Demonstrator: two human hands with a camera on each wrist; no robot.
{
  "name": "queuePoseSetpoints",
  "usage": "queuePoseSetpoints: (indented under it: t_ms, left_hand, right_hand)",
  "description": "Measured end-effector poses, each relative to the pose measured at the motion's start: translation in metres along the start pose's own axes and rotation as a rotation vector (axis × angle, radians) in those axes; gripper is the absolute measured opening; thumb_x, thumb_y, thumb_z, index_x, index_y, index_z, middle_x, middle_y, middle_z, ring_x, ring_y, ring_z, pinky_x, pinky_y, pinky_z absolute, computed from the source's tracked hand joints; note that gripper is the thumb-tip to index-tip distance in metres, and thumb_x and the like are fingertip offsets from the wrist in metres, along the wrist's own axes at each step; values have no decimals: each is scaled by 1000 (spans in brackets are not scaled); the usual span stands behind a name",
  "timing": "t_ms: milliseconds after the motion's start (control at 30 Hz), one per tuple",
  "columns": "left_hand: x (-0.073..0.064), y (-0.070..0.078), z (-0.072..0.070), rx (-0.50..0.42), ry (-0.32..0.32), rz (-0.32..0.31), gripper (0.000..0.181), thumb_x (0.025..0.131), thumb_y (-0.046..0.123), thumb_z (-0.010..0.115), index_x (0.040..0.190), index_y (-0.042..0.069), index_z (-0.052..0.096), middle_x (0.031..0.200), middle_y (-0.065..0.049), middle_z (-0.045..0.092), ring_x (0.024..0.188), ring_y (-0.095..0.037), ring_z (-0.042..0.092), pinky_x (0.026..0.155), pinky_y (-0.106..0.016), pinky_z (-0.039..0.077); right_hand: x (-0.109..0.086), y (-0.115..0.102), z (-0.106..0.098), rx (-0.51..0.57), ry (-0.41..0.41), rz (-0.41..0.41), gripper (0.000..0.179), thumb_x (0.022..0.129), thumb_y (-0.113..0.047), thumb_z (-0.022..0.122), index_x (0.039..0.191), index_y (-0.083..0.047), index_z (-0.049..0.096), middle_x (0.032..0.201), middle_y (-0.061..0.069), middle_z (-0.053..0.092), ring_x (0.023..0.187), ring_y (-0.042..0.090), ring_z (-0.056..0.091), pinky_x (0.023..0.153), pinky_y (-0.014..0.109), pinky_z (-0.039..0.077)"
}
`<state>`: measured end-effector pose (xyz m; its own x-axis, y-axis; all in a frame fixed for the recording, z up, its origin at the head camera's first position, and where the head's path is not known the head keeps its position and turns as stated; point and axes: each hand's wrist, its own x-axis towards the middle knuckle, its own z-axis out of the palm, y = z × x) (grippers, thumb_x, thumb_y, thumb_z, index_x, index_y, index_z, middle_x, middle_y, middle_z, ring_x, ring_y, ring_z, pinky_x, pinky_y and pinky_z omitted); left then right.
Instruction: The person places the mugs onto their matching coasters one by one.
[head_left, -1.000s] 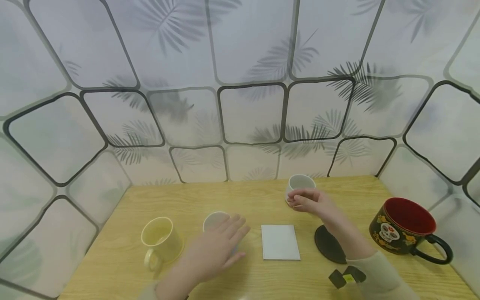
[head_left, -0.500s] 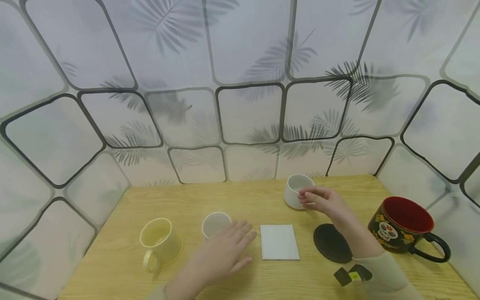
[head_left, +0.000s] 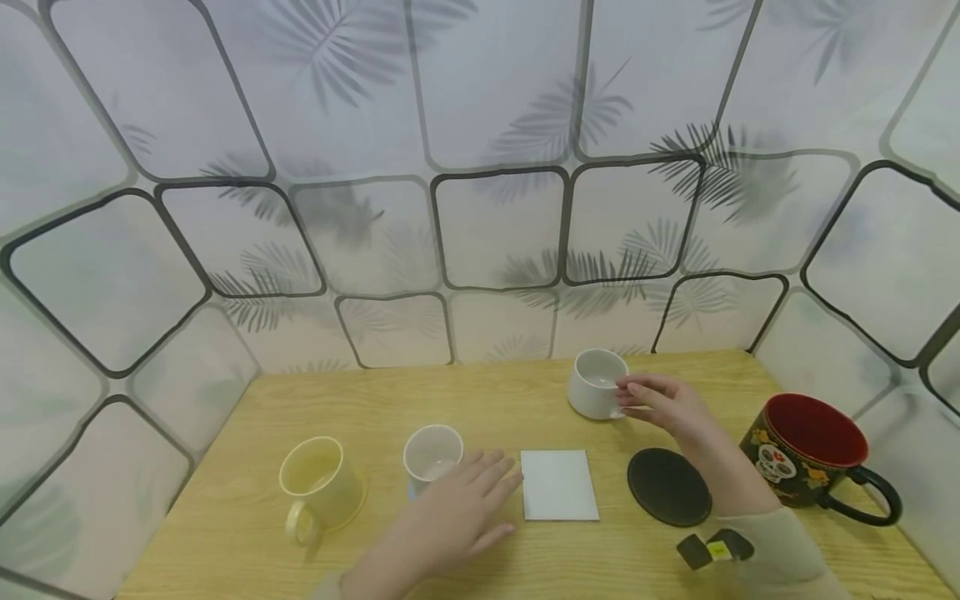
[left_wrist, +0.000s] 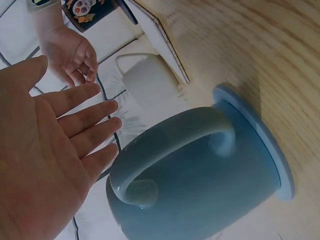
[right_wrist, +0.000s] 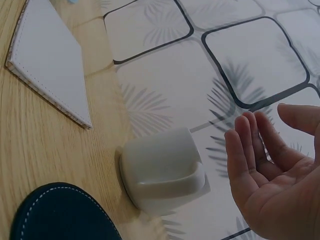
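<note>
Left hand (head_left: 459,510), fingers straight, holding nothing, is beside the blue mug (left_wrist: 210,187) on its coaster (left_wrist: 286,189). Right hand (head_left: 678,417), loosely bent, holding nothing, is near the white mug (head_left: 592,396) at the table's (head_left: 480,396) back.

Left grip (head_left: 457,506) straight-fingered, right grip (head_left: 671,410) loosely curled

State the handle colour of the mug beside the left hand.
Blue; the handle shows best in the left wrist view.
</note>
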<state>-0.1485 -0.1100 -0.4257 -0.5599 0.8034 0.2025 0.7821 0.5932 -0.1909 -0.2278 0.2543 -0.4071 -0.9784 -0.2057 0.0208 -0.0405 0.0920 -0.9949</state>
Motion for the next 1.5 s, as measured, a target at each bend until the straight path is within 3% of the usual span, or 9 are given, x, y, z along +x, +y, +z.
queuePoseSetpoints:
  t_ms: [267,633,833,1133,1500]
  left_hand:
    - [2,1,7,-13,6,17,55,107,46,59,151,13,58,156,-9,59,147,-26,55,125,-43,46]
    - [7,5,10,-42,-78,-5,54,109,46,53,153,14,56,161,-9,54,151,-26,51,127,-43,43]
    - [10,7,15,-50,-128,-17,56,111,48,48,155,14,54,163,-8,52,154,-25,48,128,-43,41]
    - [14,7,30,-58,-131,-40,58,112,50,45,156,13,53,163,-10,51,153,-27,49,128,-44,42]
    - [22,14,31,-35,-225,-128,68,110,57,45,160,10,46,169,-8,44,158,-25,42,130,-41,38]
  right_hand:
    - [-1,6,-9,73,12,7,25,111,-10,56,109,-23,77,101,-16,77,96,1,74,89,19,63]
    - [-1,17,-16,102,36,52,23,111,-11,56,113,-18,78,102,-14,79,96,1,75,87,18,64]
    - [-2,23,-20,137,34,52,28,111,-9,55,107,-24,78,101,-12,80,95,1,76,86,18,64]
    - [1,33,-25,179,51,77,28,110,-8,55,102,-24,77,97,-12,80,91,1,76,85,18,64]
    - [2,42,-26,175,58,98,24,111,-10,56,105,-21,77,97,-13,80,91,0,75,86,18,64]
